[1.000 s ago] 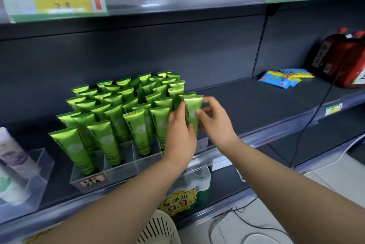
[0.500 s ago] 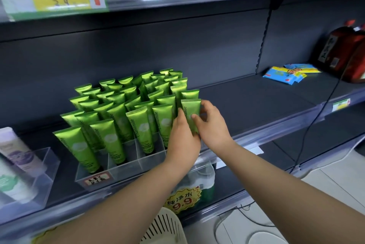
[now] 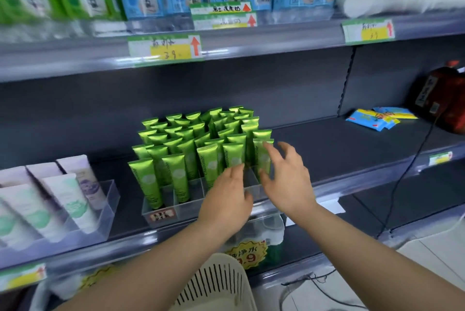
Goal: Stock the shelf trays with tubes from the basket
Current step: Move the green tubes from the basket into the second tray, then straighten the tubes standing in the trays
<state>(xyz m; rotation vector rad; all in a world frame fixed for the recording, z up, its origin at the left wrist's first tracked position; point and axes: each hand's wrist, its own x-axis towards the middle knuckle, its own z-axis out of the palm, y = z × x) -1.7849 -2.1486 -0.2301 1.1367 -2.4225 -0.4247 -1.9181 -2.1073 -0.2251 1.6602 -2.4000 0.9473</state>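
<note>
Both empty and loose-fingered, left hand and right hand at the front-right green tube: seemingly seated, so next dip into the basket.

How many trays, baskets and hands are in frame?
Trays: 2, green-tube tray and pale-tube tray
Basket: 1
Hands: 2, left hand and right hand
Total: 5

Two hands, two clear trays — one basket.
</note>
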